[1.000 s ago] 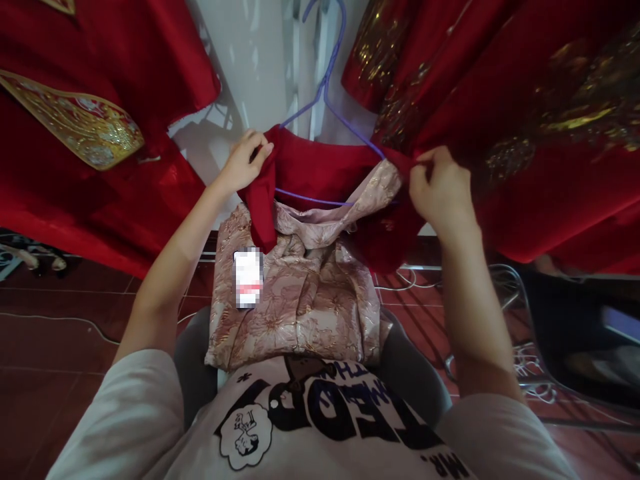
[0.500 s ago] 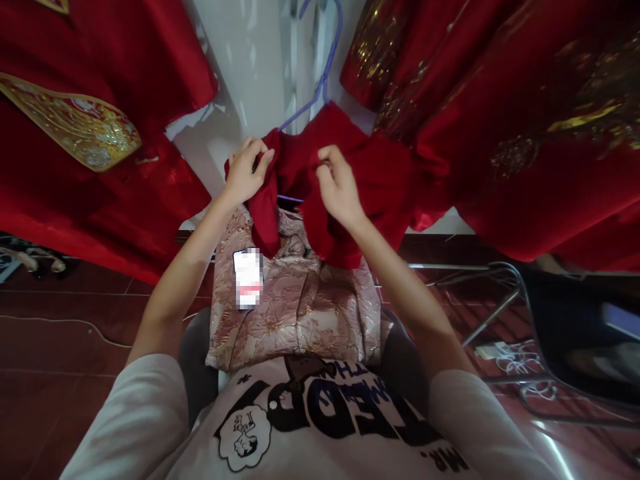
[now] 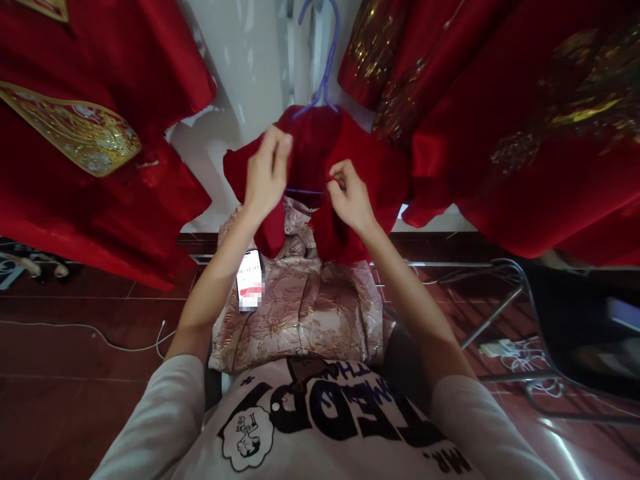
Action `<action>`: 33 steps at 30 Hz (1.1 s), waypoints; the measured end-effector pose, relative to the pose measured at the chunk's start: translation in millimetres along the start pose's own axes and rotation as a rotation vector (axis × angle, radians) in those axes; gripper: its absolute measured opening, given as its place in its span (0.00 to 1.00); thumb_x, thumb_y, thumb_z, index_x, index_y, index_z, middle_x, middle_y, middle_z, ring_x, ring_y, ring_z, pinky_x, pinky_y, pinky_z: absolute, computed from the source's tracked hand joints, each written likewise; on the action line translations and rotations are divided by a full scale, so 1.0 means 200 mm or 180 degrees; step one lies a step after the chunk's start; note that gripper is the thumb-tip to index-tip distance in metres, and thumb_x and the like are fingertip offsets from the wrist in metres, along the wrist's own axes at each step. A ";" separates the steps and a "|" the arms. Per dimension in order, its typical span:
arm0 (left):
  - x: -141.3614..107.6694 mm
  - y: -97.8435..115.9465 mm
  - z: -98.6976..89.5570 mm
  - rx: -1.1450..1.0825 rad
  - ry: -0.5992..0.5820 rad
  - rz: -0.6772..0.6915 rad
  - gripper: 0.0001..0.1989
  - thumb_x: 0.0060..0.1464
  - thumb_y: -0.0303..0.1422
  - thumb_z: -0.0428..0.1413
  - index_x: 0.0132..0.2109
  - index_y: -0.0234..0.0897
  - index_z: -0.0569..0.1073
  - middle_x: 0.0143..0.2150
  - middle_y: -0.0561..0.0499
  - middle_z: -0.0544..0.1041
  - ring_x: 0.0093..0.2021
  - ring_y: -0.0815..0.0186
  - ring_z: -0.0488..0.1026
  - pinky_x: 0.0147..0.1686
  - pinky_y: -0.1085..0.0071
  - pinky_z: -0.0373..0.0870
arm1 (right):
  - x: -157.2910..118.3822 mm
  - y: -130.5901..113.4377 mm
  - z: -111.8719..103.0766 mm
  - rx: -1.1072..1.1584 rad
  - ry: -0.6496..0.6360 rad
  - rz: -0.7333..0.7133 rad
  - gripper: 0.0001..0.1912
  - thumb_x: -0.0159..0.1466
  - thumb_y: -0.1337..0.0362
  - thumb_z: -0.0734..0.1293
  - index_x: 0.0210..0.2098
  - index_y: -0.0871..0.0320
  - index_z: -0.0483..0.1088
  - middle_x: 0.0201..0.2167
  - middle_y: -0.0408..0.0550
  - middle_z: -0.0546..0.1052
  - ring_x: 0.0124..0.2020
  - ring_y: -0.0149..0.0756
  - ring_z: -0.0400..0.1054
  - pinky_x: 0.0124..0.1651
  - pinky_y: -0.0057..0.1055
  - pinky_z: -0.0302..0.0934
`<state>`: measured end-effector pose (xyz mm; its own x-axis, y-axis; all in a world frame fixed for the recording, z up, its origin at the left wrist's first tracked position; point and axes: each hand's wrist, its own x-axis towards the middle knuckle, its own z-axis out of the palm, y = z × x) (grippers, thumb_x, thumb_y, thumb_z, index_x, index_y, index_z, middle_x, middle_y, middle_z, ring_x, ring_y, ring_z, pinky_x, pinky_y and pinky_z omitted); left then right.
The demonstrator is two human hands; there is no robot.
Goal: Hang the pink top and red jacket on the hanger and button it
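Note:
A small red garment (image 3: pixel 380 173) hangs in front of me on a purple hanger (image 3: pixel 327 73), its front parted over a darker red inside. My right hand (image 3: pixel 353 197) is closed, thumb and fingertips pinching the garment's right front edge. At the left front edge, my left hand (image 3: pixel 267 170) is raised over the cloth. Motion smears its fingers, so I cannot tell whether they grip the fabric. Below the red garment, shiny pinkish brocade fabric (image 3: pixel 320 313) lies across my lap. A phone (image 3: pixel 250 280) with its screen lit rests on the brocade, close to my left forearm.
Large red garments with gold decoration hang at left (image 3: pixel 95 130) and right (image 3: pixel 500 180), before a pale wall (image 3: pixel 240 60). A dark chair (image 3: pixel 565 320) stands at right, near tangled white cables (image 3: pixel 525 357). Another white cable (image 3: pixel 100 337) crosses the tiled floor (image 3: pixel 60 400) at left.
My left hand has left the garment's left shoulder and moved right, to the front opening. That shoulder now spreads out flatter. My right hand has shifted slightly right and down.

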<state>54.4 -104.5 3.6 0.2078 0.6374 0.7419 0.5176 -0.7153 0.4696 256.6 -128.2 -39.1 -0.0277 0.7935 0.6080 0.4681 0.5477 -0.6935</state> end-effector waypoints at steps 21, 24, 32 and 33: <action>-0.28 -0.07 0.24 -0.0476 -0.0032 -0.0380 0.12 0.65 0.24 0.55 0.51 0.45 0.66 0.45 0.49 0.78 0.46 0.66 0.80 0.45 0.69 0.77 | -0.09 0.00 0.07 0.1424 -0.0124 0.0039 0.25 0.60 0.39 0.74 0.45 0.50 0.72 0.44 0.47 0.76 0.46 0.38 0.75 0.55 0.39 0.74; -0.28 -0.04 0.20 -0.0341 -0.0132 -0.0147 0.07 0.63 0.25 0.56 0.43 0.42 0.67 0.41 0.50 0.76 0.42 0.66 0.78 0.42 0.68 0.77 | -0.11 -0.02 0.07 0.1366 -0.0050 -0.0024 0.22 0.63 0.41 0.73 0.44 0.51 0.74 0.44 0.48 0.76 0.47 0.38 0.75 0.56 0.41 0.74; -0.27 0.08 0.07 0.0278 -0.0484 0.0345 0.03 0.63 0.28 0.58 0.40 0.40 0.71 0.37 0.49 0.76 0.42 0.61 0.76 0.46 0.61 0.76 | -0.15 -0.09 0.03 0.0922 0.0146 -0.0121 0.20 0.64 0.42 0.73 0.44 0.51 0.79 0.44 0.47 0.76 0.44 0.35 0.75 0.50 0.37 0.77; -0.26 0.08 0.07 0.0357 -0.0509 0.0377 0.02 0.63 0.29 0.58 0.40 0.40 0.72 0.37 0.49 0.76 0.42 0.60 0.76 0.46 0.61 0.75 | -0.15 -0.09 0.02 0.0897 0.0175 -0.0152 0.20 0.65 0.42 0.72 0.44 0.51 0.79 0.44 0.47 0.77 0.44 0.36 0.75 0.50 0.37 0.78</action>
<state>63.0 -146.3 -34.2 0.3969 0.5946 0.6992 0.5690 -0.7571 0.3209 244.5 -160.6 -45.9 0.0077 0.7537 0.6571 0.2033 0.6422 -0.7390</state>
